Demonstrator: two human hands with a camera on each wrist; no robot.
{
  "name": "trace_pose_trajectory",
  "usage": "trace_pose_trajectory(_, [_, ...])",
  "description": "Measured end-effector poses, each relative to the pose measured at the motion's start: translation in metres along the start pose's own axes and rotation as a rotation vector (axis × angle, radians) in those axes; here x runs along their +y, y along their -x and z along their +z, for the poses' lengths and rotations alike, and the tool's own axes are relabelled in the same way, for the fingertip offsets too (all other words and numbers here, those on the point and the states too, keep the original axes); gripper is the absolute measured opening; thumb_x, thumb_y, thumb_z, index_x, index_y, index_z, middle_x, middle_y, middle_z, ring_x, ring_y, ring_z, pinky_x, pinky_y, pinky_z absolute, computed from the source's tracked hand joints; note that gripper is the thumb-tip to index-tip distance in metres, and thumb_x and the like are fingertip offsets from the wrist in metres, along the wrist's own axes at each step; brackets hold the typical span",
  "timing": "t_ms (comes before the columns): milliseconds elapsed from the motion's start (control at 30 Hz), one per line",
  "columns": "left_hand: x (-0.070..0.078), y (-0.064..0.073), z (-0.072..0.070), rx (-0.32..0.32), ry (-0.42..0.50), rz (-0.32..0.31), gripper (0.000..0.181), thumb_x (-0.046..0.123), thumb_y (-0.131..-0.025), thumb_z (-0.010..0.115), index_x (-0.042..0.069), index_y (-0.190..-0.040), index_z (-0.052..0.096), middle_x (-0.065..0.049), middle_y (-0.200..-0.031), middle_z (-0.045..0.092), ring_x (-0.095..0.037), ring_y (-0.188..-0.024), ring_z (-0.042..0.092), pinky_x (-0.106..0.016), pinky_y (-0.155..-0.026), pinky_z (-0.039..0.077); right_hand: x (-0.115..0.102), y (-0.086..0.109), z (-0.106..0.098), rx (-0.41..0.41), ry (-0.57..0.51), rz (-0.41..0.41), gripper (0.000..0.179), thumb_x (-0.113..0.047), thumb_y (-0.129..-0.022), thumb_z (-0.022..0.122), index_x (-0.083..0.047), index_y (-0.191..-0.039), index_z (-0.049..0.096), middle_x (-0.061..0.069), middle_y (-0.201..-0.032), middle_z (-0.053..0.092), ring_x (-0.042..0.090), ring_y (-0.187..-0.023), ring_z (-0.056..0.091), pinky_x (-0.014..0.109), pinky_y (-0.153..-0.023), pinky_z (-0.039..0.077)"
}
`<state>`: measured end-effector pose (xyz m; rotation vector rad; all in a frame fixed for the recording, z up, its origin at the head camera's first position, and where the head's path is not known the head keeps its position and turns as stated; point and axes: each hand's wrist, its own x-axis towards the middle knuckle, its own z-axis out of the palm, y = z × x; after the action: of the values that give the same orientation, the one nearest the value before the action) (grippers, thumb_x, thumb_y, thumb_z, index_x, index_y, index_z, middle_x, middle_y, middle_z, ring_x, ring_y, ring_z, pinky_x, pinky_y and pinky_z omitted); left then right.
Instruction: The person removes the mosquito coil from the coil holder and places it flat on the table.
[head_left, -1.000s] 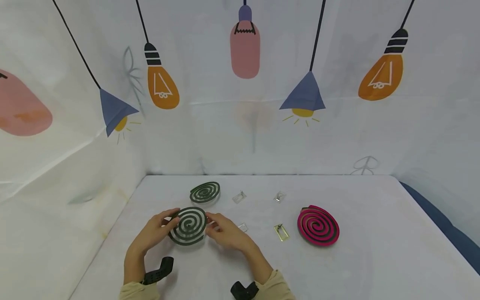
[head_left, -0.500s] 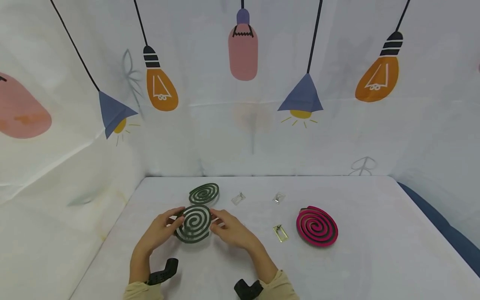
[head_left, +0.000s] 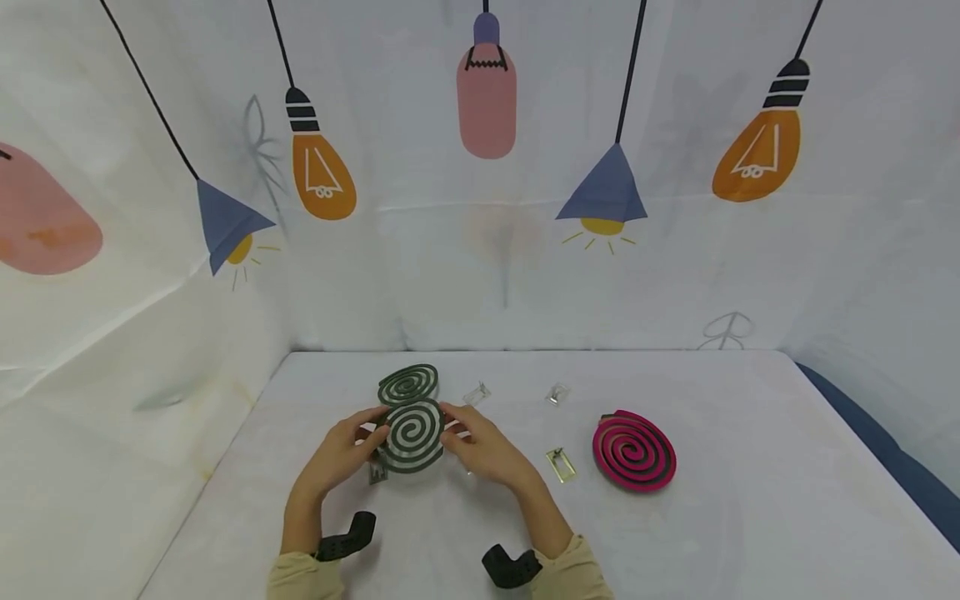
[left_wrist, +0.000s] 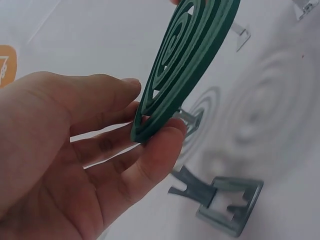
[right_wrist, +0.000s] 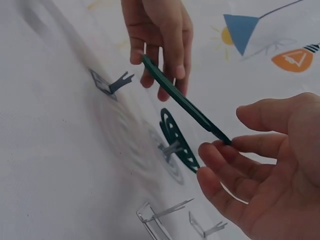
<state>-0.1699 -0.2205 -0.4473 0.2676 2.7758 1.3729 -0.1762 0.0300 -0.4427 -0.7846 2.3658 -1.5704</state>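
Note:
Both hands hold a dark green mosquito coil (head_left: 412, 435) tilted above the table. My left hand (head_left: 345, 454) grips its left edge, thumb in front and fingers behind, as the left wrist view shows. At the opposite edge, my right hand (head_left: 486, 446) has its fingertips against the rim; in the right wrist view the thumb (right_wrist: 260, 114) stands a little off the coil. A dark metal coil stand (left_wrist: 227, 202), with a forked upright tab, sits on the table below the left hand. Behind the held coil, another green coil (head_left: 407, 384) leans on a stand.
To the right lies a coil (head_left: 634, 451) with pink and dark green spirals. Between it and the hands is a gold-coloured stand (head_left: 561, 465). Silvery stands (head_left: 557, 394) rest farther back on the white table (head_left: 735, 517). A printed cloth (head_left: 420, 275) hangs behind the table.
Both hands have moved the held coil to the right and slightly away, so it now overlaps the rear coil's lower edge. The dark stand beneath the left hand has come into sight.

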Motion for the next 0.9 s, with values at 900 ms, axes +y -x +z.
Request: trace_pose_trajectory(900, [0.033,-0.025,0.034,0.031,0.092,0.035,0.046,0.020,-0.094,0.059,0.004,-0.136,0.048,-0.020,-0.126,0.057,-0.013,-0.072,0.064,-0.026,-0.062,0.050,0.006,0.009,-0.035,0.156,-0.021,0.035,0.050,-0.016,-0.095,0.055,-0.006,-0.142,0.040,0.016,-0.130,0.051,0.026,-0.108,0.057,0.030,-0.083,0.048])
